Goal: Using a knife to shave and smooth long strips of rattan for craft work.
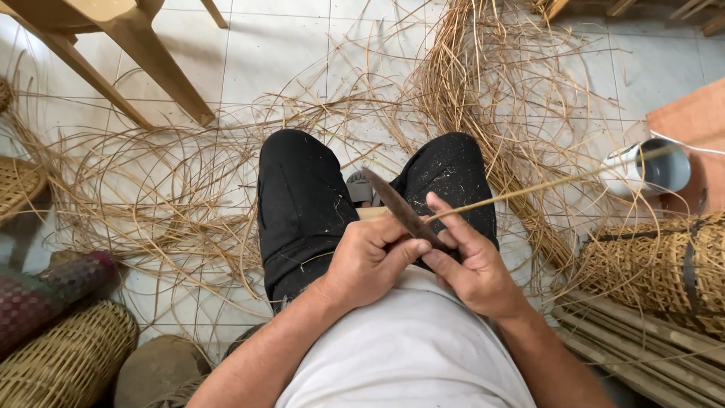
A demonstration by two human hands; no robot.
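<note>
I sit with black-trousered knees apart. My left hand (366, 261) is closed around the handle of a dark, worn knife (400, 208) whose blade points up and away over my lap. My right hand (472, 261) pinches a long thin cane strip (544, 185) against the blade. The strip runs from my fingers up to the right, past a white cup. Both hands touch each other at the knife.
Loose cane strands (468, 83) lie heaped over the white tiled floor. A wooden chair leg (151, 60) stands at top left. Woven baskets sit at bottom left (68, 363) and right (664, 264). A white cup (649, 170) lies at right, split canes (649, 347) below it.
</note>
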